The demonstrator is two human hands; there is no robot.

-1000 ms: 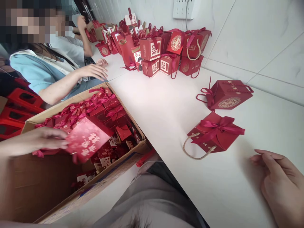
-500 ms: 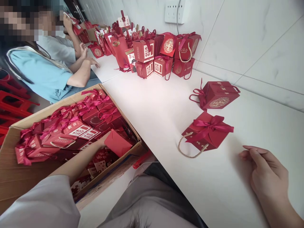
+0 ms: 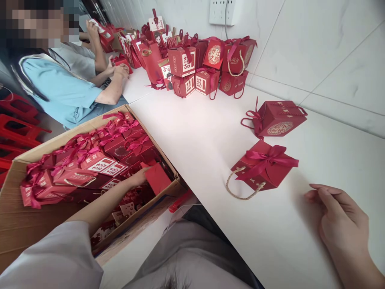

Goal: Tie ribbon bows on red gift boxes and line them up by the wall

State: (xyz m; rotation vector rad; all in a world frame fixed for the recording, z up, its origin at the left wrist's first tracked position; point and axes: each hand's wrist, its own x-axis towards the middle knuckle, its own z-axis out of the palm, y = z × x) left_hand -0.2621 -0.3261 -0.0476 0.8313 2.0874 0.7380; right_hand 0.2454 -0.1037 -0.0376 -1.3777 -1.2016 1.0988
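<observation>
While inside one carton [image 3: 16, 208], left hand [image 3: 140, 177] on one red box [image 3: 158, 179].

white socket panel [image 3: 218, 13] with a grey cable [image 3: 226, 31] on the marbled wall [image 3: 325, 48], red plastic stools [image 3: 18, 121], person in light blue [image 3: 60, 90]

I read: 囍, on an upper cube box [image 3: 181, 62] and two lower cube boxes [image 3: 207, 82]; 囍, turned, on white panels [image 3: 100, 165] in my carton [image 3: 21, 224]; 乔迁之喜, on a bright red box [image 3: 214, 55].
</observation>
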